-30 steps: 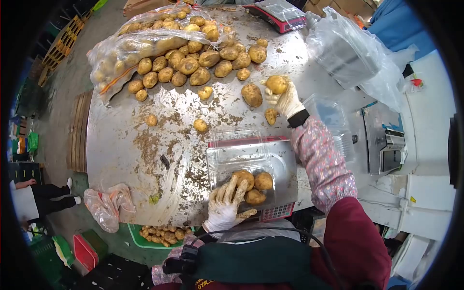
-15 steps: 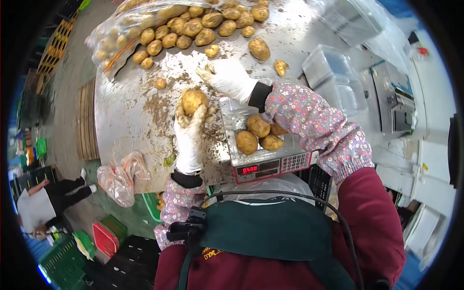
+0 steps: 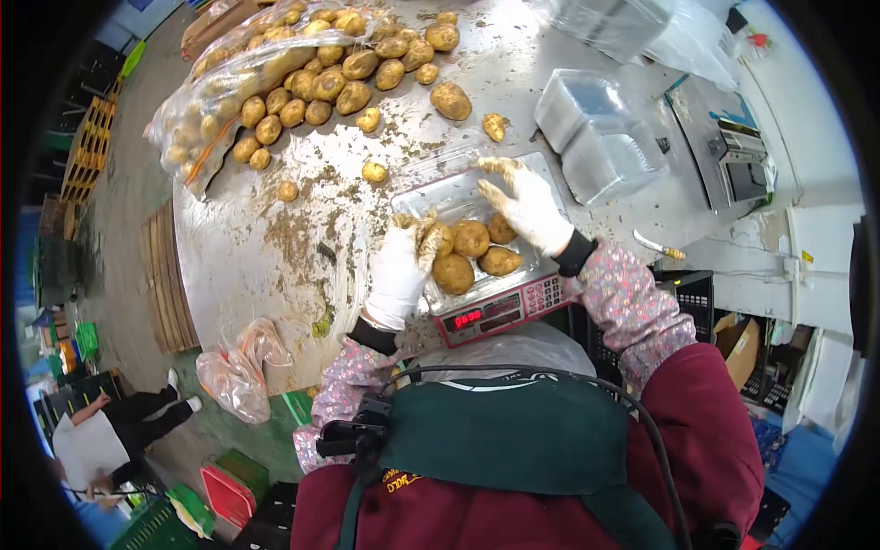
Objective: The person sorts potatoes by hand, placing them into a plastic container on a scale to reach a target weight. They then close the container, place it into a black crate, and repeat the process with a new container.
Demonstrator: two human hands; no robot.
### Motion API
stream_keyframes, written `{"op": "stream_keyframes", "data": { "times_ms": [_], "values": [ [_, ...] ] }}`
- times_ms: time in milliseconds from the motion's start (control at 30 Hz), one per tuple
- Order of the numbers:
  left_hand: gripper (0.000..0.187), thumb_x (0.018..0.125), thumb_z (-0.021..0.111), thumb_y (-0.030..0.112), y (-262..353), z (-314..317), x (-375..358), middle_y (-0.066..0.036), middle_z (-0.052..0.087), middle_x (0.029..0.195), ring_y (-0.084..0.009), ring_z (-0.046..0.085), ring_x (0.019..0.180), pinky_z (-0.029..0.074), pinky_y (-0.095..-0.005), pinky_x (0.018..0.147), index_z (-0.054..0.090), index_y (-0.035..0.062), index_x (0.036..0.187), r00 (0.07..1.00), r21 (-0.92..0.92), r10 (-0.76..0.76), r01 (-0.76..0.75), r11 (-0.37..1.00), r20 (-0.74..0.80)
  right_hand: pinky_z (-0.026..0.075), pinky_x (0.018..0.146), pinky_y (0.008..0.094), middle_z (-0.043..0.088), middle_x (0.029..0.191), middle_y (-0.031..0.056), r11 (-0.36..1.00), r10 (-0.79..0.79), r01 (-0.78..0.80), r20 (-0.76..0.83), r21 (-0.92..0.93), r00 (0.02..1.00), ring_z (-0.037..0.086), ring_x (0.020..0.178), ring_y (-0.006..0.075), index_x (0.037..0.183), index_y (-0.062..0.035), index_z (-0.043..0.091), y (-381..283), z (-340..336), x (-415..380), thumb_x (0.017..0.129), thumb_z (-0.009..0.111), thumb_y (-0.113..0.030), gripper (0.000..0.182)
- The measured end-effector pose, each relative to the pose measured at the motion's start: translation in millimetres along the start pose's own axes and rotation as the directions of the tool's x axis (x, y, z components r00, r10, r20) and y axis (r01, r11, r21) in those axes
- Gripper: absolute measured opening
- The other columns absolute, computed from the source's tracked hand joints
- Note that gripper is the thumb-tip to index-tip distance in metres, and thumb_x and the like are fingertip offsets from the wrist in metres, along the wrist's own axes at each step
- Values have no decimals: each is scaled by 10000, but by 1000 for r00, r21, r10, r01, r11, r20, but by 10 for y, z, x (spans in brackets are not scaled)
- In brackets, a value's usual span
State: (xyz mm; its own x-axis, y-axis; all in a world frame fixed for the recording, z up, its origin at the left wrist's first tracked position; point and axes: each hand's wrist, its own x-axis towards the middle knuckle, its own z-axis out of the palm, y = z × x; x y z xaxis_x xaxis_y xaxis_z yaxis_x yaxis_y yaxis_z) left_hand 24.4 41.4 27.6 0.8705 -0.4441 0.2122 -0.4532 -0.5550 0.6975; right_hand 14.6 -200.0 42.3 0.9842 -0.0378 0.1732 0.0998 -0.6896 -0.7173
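Note:
My left hand [image 3: 396,273], in a dirty white glove, is at the left rim of a clear plastic tray [image 3: 440,195] on a scale [image 3: 502,312]. Its fingers curl around a potato [image 3: 441,240] that sits in the tray. Three more potatoes [image 3: 471,238] lie in the tray beside it. Spread over the tray's far right side is my right hand [image 3: 524,203], also gloved, holding nothing; its fingers rest on the clear plastic. The scale's red display [image 3: 467,318] is lit.
A heap of loose potatoes [image 3: 321,82] spills from a plastic bag [image 3: 206,110] at the far side of the muddy metal table [image 3: 247,238]. Stacked clear trays [image 3: 596,137] and a printer [image 3: 729,151] stand right. A bag [image 3: 234,376] hangs at the table's near edge. A person [image 3: 110,431] is lower left.
My left hand brought the potato from above the table into the tray. My right hand drew back from the table's middle to the tray's far right side.

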Motion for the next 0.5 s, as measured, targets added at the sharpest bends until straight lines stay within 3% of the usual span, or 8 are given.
{"op": "stream_keyframes", "data": {
  "times_ms": [33, 133, 200, 267, 300, 400, 467, 500],
  "values": [
    [253, 908, 630, 156, -38, 14, 85, -148, 643, 981, -324, 634, 877, 508, -381, 784, 656, 69, 1144, 1000, -179, 15, -10, 984, 24, 405, 1002, 454, 584, 1235, 202, 990, -15, 11, -27, -141, 1000, 539, 1157, 377, 1322, -74, 522, 50, 41, -115, 910, 608, -346, 501],
    [178, 914, 630, 159, -20, 47, 143, -157, 656, 953, -334, 639, 862, 507, -384, 766, 654, 47, 1050, 999, -67, -3, 0, 998, -51, 229, 1123, 533, 412, 1449, 234, 944, 35, -38, -17, -328, 999, 390, 1324, 417, 1459, -40, 354, 117, 284, -371, 934, 540, -365, 645],
    [141, 915, 631, 151, -203, 240, 100, -162, 654, 942, -341, 634, 859, 505, -392, 756, 649, 46, 1007, 995, -56, 7, -12, 998, -100, 170, 1137, 571, 407, 1450, 249, 864, -20, -21, -77, -503, 997, 364, 1351, 418, 1477, -36, 322, 88, 328, -367, 933, 520, -411, 690],
    [144, 919, 624, 146, -211, 266, 38, -166, 647, 935, -348, 620, 851, 498, -404, 750, 650, 36, 1008, 966, 264, 133, -71, 962, -222, 162, 1141, 570, 407, 1449, 254, 860, 29, -71, -92, -505, 995, 367, 1352, 409, 1481, -33, 309, -9, 314, -336, 929, 525, -424, 710],
    [157, 933, 605, 148, -219, 271, 41, -170, 639, 941, -355, 604, 852, 490, -418, 761, 641, 20, 1017, 953, 176, 178, -137, 975, -244, 154, 1145, 569, 406, 1447, 259, 847, 69, -105, -88, -522, 994, 371, 1352, 400, 1486, -29, 297, -25, 277, -322, 926, 530, -437, 730],
    [178, 952, 572, 135, -169, 376, -139, -208, 626, 957, -384, 583, 884, 471, -443, 800, 624, -3, 1051, 957, -19, -70, 68, 998, -280, 127, 1138, 604, 423, 1429, 274, 884, 58, -94, -94, -459, 994, 358, 1357, 434, 1502, -13, 243, -44, 263, -379, 905, 525, -505, 823],
    [187, 952, 568, 149, -242, 478, -17, -213, 623, 1003, -386, 575, 931, 455, -450, 843, 627, 0, 1048, 957, 118, -7, 43, 992, -291, 146, 1138, 592, 467, 1379, 285, 877, 98, -130, -94, -463, 991, 403, 1320, 436, 1505, -8, 220, -15, 245, -396, 894, 533, -518, 856],
    [195, 952, 564, 162, -290, 519, 13, -219, 620, 1050, -389, 567, 978, 438, -457, 887, 629, 3, 1045, 955, 254, 38, 40, 966, -296, 168, 1132, 585, 481, 1357, 289, 892, 247, -223, 11, -394, 969, 420, 1302, 432, 1502, -8, 229, -51, 196, -367, 891, 540, -511, 851]
  ]
}}
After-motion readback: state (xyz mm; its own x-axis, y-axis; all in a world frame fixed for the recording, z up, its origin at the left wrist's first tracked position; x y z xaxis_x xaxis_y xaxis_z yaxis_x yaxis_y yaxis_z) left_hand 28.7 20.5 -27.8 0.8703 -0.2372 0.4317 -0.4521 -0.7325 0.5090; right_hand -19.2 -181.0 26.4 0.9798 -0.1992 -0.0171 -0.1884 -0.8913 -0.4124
